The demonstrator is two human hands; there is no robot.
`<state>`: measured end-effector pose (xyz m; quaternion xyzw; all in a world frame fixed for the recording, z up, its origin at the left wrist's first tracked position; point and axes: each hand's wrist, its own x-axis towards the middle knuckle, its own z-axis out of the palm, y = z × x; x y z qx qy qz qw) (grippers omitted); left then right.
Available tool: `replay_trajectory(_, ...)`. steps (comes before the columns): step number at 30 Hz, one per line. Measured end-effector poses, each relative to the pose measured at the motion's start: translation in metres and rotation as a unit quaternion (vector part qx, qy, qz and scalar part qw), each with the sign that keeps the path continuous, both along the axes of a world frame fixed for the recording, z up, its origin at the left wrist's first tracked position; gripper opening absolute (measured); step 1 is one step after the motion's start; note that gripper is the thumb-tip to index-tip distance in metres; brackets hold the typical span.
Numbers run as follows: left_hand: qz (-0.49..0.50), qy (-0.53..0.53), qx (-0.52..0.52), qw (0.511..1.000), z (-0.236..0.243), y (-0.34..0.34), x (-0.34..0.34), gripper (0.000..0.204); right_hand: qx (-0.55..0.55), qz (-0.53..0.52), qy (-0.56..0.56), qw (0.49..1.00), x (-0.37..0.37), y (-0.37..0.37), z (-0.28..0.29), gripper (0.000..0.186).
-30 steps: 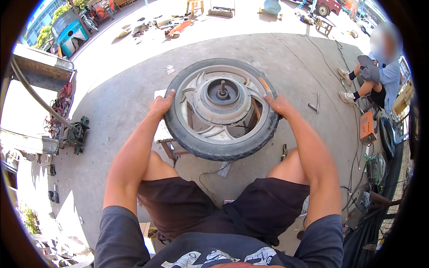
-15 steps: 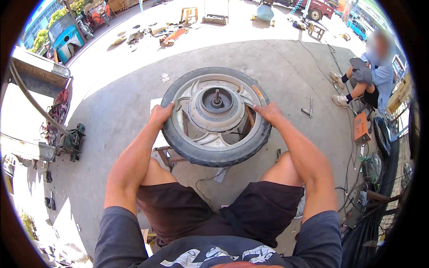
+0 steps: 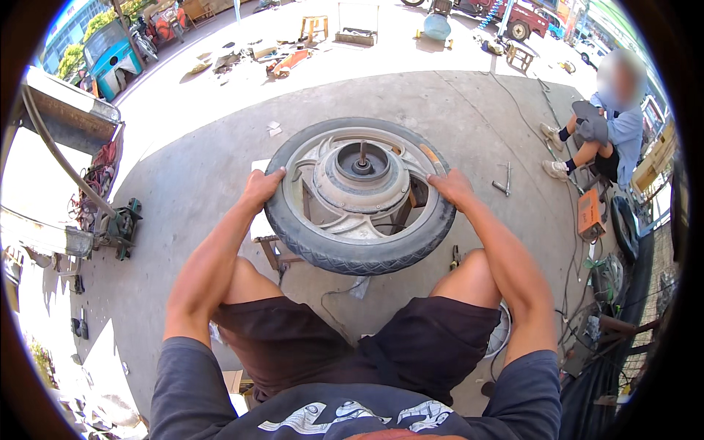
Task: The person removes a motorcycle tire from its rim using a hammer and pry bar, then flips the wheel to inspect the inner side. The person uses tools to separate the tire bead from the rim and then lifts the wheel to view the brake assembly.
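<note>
A spoked wheel with a black tyre is in front of me between my knees, its face turned upward. Its round grey hub has a metal axle sticking up in the middle. My left hand grips the tyre's left side, thumb laid over the top. On the opposite side my right hand is closed round the tyre the same way. The fingers under the tyre are hidden. Partly under the wheel stands a low stool; whether the wheel rests on it cannot be told.
A T-shaped metal tool lies on the concrete to the right. Beyond it a seated person holds a grey cap, near an orange box and trailing cables. A bench vise stands at left. Scattered parts lie far ahead.
The wheel has shifted slightly right and its face leans a little differently, with both hands still on it. My right hand has moved slightly right. The whole view has shifted a little.
</note>
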<state>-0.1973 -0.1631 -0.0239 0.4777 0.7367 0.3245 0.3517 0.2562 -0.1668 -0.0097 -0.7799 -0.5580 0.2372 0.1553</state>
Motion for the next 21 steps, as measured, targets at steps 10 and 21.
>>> replay_trajectory(10,-0.021,-0.168,-0.029,0.985,0.054,-0.074,0.005,0.034,0.000,0.006,0.040,0.999,0.020,-0.069,0.042,0.066)
replay_trajectory(21,0.017,-0.244,-0.046,0.969,0.070,-0.108,0.000,0.033,-0.013,-0.011,0.169,0.985,0.032,-0.100,0.076,0.064)
